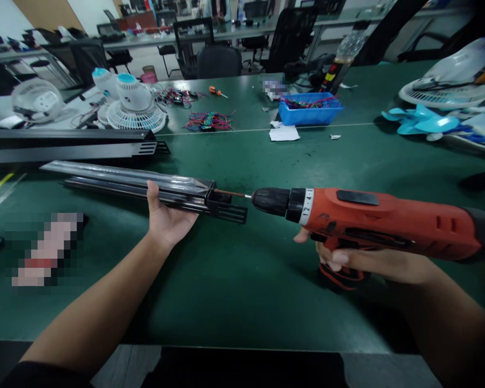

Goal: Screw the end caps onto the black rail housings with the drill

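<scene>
My left hand (167,218) grips a long black and silver bar (121,180) that lies on the green table (242,302), its thumb over the top near the bar's slotted black end (226,207). My right hand (359,261) is wrapped round the handle of an orange cordless drill (388,221). The drill lies level, pointing left. Its thin bit (232,194) touches the end of the bar.
A second long black bar (64,145) lies behind the first. At the back stand white fan parts (135,108), bundles of coloured wires (208,121), a blue tray (309,110) and a small orange screwdriver (217,92). Blue fan blades (422,121) lie at the right. Chairs stand beyond the table.
</scene>
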Demonstrator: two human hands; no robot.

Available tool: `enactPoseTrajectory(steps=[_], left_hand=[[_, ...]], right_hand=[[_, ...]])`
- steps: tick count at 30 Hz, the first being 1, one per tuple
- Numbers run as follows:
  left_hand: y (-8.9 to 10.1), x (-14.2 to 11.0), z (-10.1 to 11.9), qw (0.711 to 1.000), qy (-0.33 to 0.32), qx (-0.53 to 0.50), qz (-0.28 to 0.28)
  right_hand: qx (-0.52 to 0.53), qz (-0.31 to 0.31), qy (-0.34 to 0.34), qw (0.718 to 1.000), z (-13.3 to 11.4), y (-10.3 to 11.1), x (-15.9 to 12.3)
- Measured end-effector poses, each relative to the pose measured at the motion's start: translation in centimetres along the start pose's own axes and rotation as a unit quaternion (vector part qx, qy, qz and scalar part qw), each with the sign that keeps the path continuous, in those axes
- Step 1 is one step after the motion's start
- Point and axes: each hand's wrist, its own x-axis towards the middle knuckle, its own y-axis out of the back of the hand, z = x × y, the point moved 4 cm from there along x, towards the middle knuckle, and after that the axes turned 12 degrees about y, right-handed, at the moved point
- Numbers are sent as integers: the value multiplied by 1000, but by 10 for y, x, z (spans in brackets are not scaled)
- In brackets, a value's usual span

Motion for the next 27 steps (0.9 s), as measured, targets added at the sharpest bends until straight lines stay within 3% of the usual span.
enactPoseTrajectory(steps=[10,17,27], left_hand=[[3,1,0,999,2,-5,-36],[4,0,0,1000,-3,5,-12],[3,-1,-1,1000,-4,9,-17]], right_hand=[[8,-53,-68,996,16,-4,-7],[-77,52,-31,995,-5,0,1],[-38,54,-5,998,-7,-1,2]])
